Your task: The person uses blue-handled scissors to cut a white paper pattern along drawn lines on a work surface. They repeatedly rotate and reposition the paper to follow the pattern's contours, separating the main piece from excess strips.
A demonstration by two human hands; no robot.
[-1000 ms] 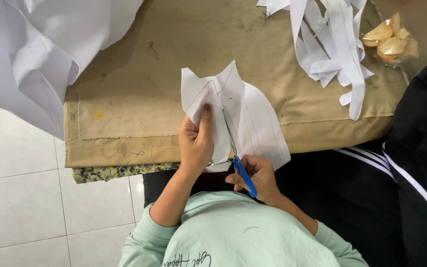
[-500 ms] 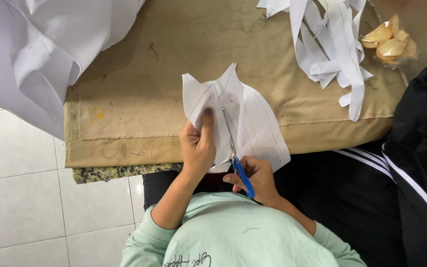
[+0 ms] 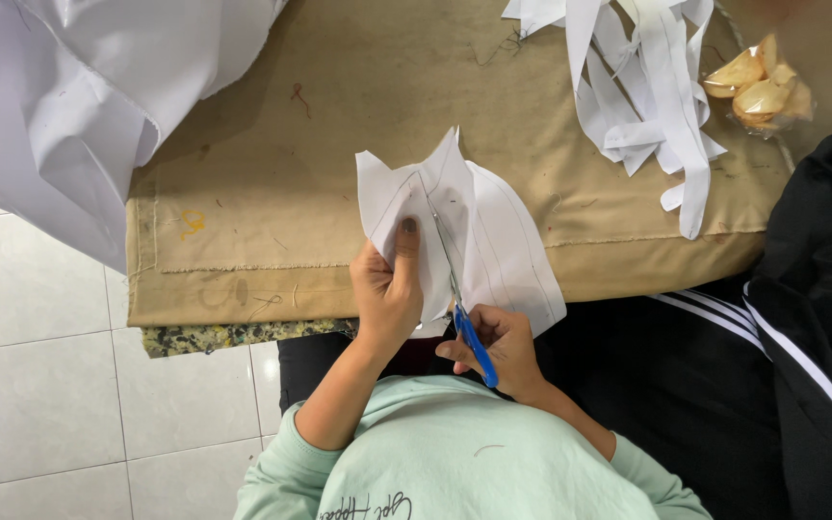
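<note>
Head view, looking straight down on a person in a pale green top seated at the near edge of a tan cloth-covered surface (image 3: 339, 144). The left hand (image 3: 387, 289) pinches a white paper piece (image 3: 493, 241) marked with thin pencil lines, thumb pressed flat on top and fingers curled beneath, holding it up over the surface's edge. The right hand (image 3: 503, 347) is closed through the blue handles of a pair of scissors (image 3: 455, 289), and the blades run up into the paper along one of the drawn lines.

Compared with a second ago, little has shifted: the paper sits in the same spot, the left thumb has stayed planted, and the scissors have crept only slightly deeper along the line. I'd judge the cut to be partway through, advancing in small, careful snips, with a good length of line above the blade tips not yet parted.

Off to the far right lies a heap of white paper strips (image 3: 647, 96), and beside it a clear bag of pale yellow snacks (image 3: 758, 87). A large white cloth (image 3: 69, 106) drapes over the far left corner, and a black jacket with white stripes (image 3: 801, 318) hangs near the right.
</note>
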